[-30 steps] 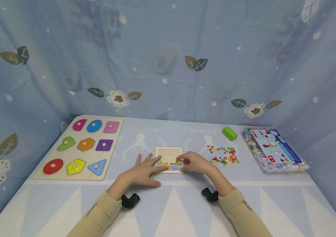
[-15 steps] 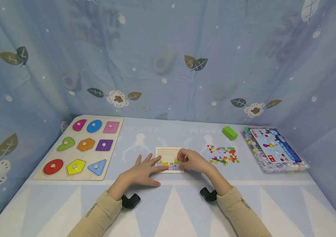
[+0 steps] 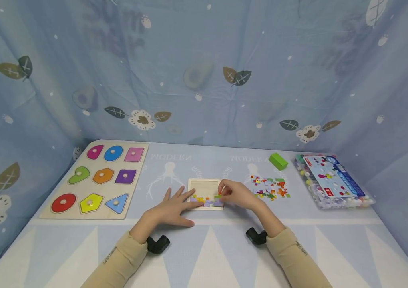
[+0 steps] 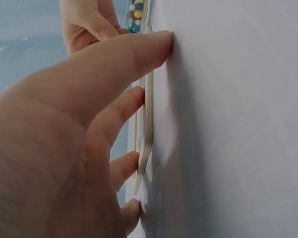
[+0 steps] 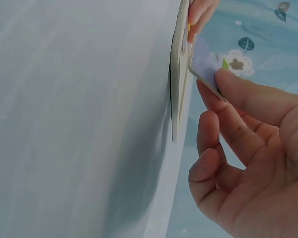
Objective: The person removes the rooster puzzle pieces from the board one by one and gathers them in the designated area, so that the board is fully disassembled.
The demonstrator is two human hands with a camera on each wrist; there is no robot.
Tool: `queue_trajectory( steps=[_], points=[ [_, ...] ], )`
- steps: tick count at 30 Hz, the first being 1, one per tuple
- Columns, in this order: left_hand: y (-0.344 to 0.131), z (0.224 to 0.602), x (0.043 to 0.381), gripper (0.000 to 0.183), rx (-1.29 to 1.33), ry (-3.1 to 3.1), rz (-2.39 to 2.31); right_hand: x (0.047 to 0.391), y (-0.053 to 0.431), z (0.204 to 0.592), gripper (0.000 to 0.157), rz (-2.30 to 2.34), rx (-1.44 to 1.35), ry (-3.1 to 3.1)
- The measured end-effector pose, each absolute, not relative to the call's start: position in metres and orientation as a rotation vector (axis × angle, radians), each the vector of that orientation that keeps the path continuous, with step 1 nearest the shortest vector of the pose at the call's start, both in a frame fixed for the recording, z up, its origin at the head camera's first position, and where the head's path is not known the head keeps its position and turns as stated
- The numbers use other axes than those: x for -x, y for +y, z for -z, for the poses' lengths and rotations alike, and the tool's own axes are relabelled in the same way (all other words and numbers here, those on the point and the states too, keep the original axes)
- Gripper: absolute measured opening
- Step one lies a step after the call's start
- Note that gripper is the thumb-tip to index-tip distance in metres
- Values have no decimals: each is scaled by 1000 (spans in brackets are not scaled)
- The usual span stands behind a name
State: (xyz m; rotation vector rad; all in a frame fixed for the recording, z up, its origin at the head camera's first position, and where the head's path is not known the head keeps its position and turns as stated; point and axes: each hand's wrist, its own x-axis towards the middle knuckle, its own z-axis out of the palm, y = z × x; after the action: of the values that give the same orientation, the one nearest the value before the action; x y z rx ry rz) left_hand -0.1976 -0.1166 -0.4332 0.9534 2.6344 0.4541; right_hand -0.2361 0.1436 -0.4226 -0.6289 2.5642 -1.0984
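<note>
A small wooden puzzle tray (image 3: 204, 187) lies in front of me, its lower part filled with a row of lilac, yellow and green jigsaw pieces (image 3: 206, 203). My left hand (image 3: 171, 211) is spread at the tray's left side. Its fingers rest on the tray's edge and on the pieces at the lower left, and the thumb lies on the cloth below. Between thumb and fingers my right hand (image 3: 237, 195) pinches a lilac and green jigsaw piece (image 5: 203, 62), tilted at the tray's right edge. In the right wrist view the other fingers curl loosely.
Several loose jigsaw pieces (image 3: 270, 188) lie right of the tray, with a green block (image 3: 278, 161) behind them. A clear box of beads (image 3: 333, 182) stands at far right. At left lies a wooden shape board (image 3: 106, 188) with knobbed pieces. A patterned curtain (image 3: 204, 80) closes the back.
The right hand has shifted slightly, and the piece it pinches now tilts up at the tray's right edge rather than lying flatter inside. The left hand stays in place.
</note>
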Motion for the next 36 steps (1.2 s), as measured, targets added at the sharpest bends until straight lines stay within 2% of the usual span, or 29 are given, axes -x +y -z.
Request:
queue_trajectory(
  steps=[18, 36],
  points=[
    [-117, 433, 198, 61, -956, 2627, -481, 226, 214, 420, 15, 1240, 417, 2545],
    [-117, 433, 197, 61, -951, 2626, -489, 200, 302, 418, 29, 1195, 115, 2627]
  ],
)
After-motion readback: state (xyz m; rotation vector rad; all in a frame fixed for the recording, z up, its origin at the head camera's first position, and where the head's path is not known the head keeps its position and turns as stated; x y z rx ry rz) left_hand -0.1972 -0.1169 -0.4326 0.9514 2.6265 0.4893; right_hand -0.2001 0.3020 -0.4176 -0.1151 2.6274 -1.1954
